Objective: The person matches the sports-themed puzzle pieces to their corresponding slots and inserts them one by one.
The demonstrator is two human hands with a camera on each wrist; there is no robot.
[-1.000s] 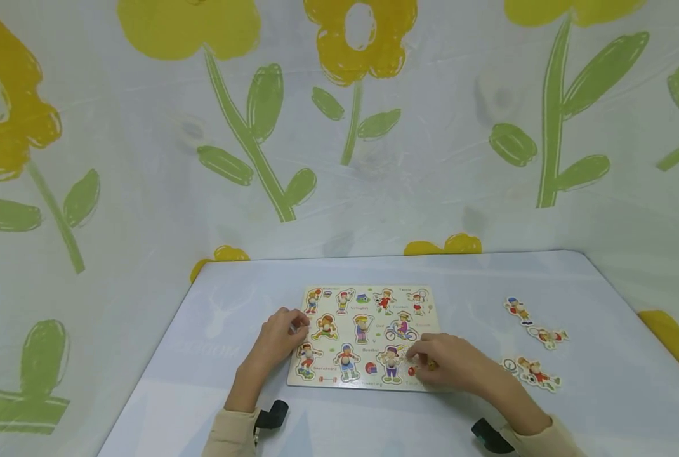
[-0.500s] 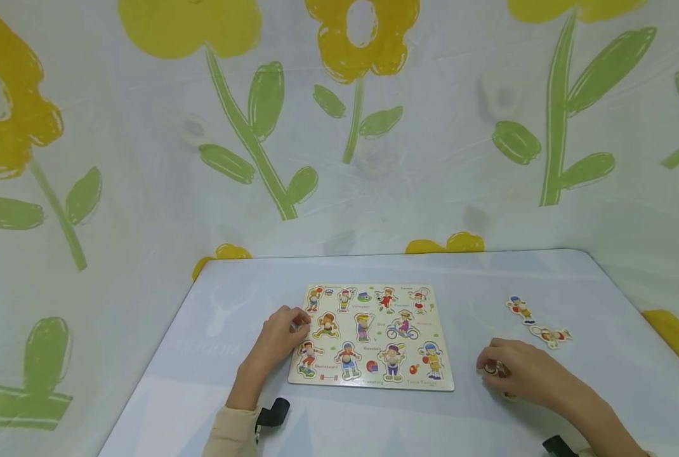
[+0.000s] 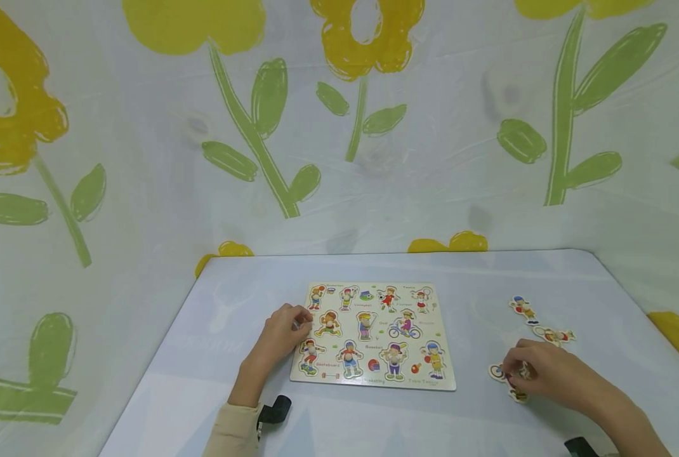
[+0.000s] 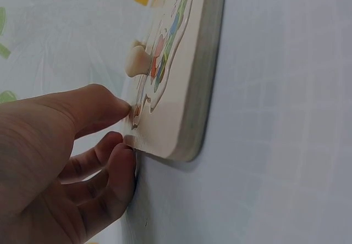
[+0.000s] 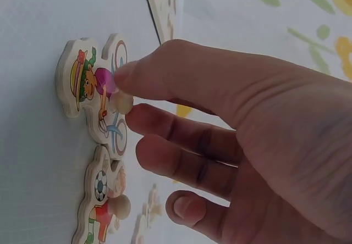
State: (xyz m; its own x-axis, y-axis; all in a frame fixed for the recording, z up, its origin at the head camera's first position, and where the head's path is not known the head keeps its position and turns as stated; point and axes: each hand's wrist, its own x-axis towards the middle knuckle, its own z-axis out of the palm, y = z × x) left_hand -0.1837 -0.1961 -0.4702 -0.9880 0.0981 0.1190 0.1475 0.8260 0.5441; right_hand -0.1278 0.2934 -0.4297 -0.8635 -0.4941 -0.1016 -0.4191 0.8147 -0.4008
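Wooden board [image 3: 348, 333]: flat on the table [image 3: 339, 416].
Left hand [image 3: 284, 331]: thumb and fingertips pinch the board's edge, presumably steadying it.
Cyclist piece [image 5: 98, 87]: on the table, touching the footballer piece [image 5: 99, 215].
Right hand [image 3: 545, 376]: thumb and forefinger grasp this piece's knob [image 5: 122, 103], likely its handle.

The left hand [image 3: 282, 331] sits left of centre, fingers [image 4: 121, 170] bent in toward the thumb [image 4: 99, 109]; the right hand [image 3: 545, 373], slightly nearer, has thumb and forefinger [image 5: 157, 122] pinching, forearm [image 3: 622, 416] slanting from near right.

Enclosed by wrinkled, pale-grey sheet walls [image 3: 436, 184] printed with large yellow flowers [image 3: 393, 54] and green stems [image 3: 563, 114], around a whitish-blue, round-cornered table [image 3: 471, 279].
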